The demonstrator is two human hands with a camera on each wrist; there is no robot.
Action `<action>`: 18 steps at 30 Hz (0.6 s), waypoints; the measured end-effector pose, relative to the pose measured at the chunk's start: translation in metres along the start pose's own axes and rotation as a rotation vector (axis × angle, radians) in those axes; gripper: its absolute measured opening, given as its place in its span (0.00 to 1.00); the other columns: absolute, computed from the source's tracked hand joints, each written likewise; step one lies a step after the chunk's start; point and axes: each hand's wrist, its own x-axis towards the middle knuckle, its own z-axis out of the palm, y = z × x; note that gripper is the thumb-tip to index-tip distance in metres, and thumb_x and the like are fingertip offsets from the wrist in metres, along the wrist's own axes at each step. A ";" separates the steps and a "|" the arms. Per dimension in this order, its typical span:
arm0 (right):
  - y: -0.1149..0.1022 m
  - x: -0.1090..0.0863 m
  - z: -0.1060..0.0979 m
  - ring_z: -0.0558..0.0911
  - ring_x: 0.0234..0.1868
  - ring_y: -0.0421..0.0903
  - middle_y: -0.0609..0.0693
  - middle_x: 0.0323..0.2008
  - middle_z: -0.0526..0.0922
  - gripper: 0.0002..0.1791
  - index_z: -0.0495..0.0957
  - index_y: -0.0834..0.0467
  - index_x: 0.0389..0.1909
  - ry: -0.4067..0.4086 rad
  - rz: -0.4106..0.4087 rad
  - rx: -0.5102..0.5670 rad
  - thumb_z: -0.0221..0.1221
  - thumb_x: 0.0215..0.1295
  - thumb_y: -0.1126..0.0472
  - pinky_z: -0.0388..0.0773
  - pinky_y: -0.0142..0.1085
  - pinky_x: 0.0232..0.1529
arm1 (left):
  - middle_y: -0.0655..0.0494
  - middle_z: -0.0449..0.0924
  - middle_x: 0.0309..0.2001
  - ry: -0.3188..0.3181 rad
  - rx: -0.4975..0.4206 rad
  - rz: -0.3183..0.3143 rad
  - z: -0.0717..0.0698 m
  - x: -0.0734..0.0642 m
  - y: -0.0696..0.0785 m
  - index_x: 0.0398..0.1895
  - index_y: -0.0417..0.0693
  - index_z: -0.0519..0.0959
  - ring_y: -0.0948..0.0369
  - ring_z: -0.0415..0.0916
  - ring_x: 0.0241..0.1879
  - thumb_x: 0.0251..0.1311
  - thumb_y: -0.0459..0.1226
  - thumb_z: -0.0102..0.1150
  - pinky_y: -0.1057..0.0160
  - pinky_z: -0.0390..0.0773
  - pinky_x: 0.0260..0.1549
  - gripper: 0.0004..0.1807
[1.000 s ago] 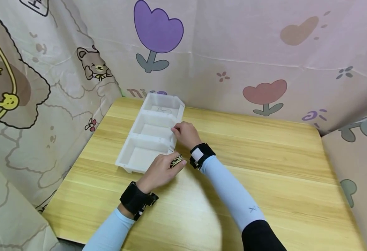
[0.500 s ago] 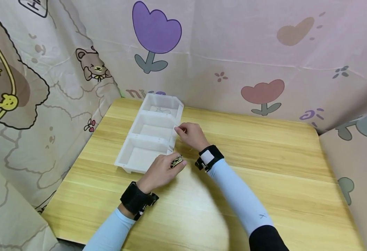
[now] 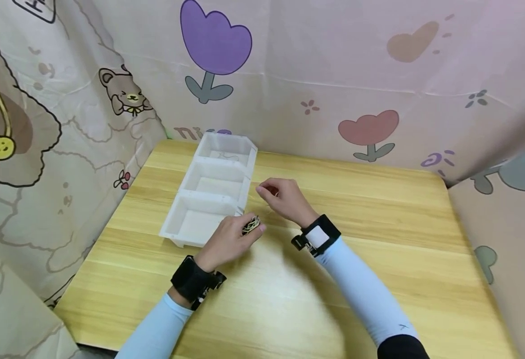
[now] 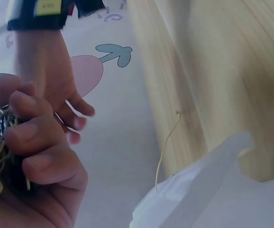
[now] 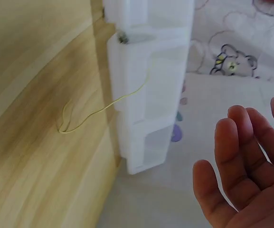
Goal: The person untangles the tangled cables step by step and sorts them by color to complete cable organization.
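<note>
My left hand [image 3: 226,242] grips a small tangled bundle of thin yellow and black wires [image 3: 251,225] beside the near compartment of the white three-part tray [image 3: 172,227]. In the left wrist view the fingers curl round this bundle, and loose yellow ends stick out. To the right of the tray hovers my right hand [image 3: 289,202], its fingers loosely bent. The right wrist view shows its thumb apart from the fingertips, with nothing between them. A single thin yellow wire [image 5: 101,110] overhangs the tray's side by the middle compartment, its hooked end over the wooden table.
Another thin wire [image 3: 228,156] lies in the far compartment. A wooden table [image 3: 379,259] extends right of the tray. Printed cloth [image 3: 298,60] hangs behind the table and along both sides. Both wrists wear black bands [image 3: 190,279] with small cameras.
My right hand has drawn back from the tray's side, moving right and slightly toward me. The left hand keeps its bundle in nearly the same place. The head view has shifted slightly.
</note>
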 end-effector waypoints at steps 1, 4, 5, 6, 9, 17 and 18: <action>-0.003 -0.004 -0.003 0.74 0.25 0.37 0.42 0.27 0.79 0.13 0.80 0.55 0.38 -0.007 -0.010 0.007 0.53 0.67 0.51 0.74 0.36 0.24 | 0.63 0.57 0.14 0.000 -0.001 0.001 0.000 0.001 0.001 0.25 0.58 0.67 0.66 0.57 0.13 0.66 0.50 0.48 0.66 0.59 0.15 0.13; -0.010 -0.014 -0.010 0.74 0.24 0.37 0.43 0.26 0.79 0.12 0.80 0.55 0.37 -0.016 -0.042 0.023 0.53 0.67 0.51 0.74 0.36 0.24 | 0.63 0.59 0.15 -0.005 -0.003 0.012 -0.001 0.004 0.002 0.27 0.58 0.68 0.66 0.59 0.14 0.66 0.50 0.49 0.66 0.60 0.15 0.12; -0.012 -0.018 -0.012 0.74 0.24 0.37 0.44 0.26 0.79 0.12 0.80 0.55 0.37 -0.019 -0.054 0.028 0.53 0.67 0.51 0.74 0.36 0.24 | 0.63 0.60 0.15 -0.006 -0.002 0.016 -0.001 0.005 0.002 0.27 0.58 0.69 0.66 0.59 0.14 0.66 0.51 0.49 0.66 0.60 0.15 0.12; -0.014 -0.021 -0.015 0.74 0.25 0.38 0.44 0.27 0.80 0.12 0.80 0.55 0.37 -0.019 -0.067 0.032 0.54 0.67 0.52 0.74 0.36 0.25 | 0.63 0.60 0.15 -0.008 -0.005 0.018 -0.001 0.006 0.003 0.28 0.58 0.69 0.66 0.59 0.14 0.66 0.52 0.48 0.65 0.60 0.15 0.12; -0.020 -0.030 -0.021 0.75 0.26 0.37 0.44 0.29 0.81 0.11 0.81 0.55 0.37 -0.013 -0.099 0.047 0.54 0.67 0.53 0.76 0.36 0.27 | 0.62 0.60 0.16 -0.017 -0.018 0.013 -0.001 0.010 0.005 0.30 0.60 0.70 0.65 0.60 0.16 0.66 0.54 0.46 0.65 0.61 0.16 0.13; -0.029 -0.050 -0.031 0.76 0.29 0.35 0.42 0.32 0.81 0.10 0.81 0.55 0.38 0.013 -0.163 0.103 0.55 0.66 0.54 0.77 0.36 0.27 | 0.59 0.60 0.20 -0.044 -0.054 0.006 -0.002 0.017 0.015 0.31 0.59 0.70 0.63 0.59 0.19 0.68 0.56 0.40 0.63 0.59 0.19 0.16; -0.030 -0.052 -0.032 0.76 0.29 0.35 0.42 0.32 0.81 0.10 0.81 0.55 0.38 0.020 -0.176 0.110 0.55 0.66 0.54 0.77 0.37 0.27 | 0.60 0.62 0.20 -0.045 -0.053 0.018 -0.002 0.018 0.016 0.33 0.59 0.72 0.63 0.60 0.19 0.68 0.56 0.40 0.63 0.60 0.20 0.16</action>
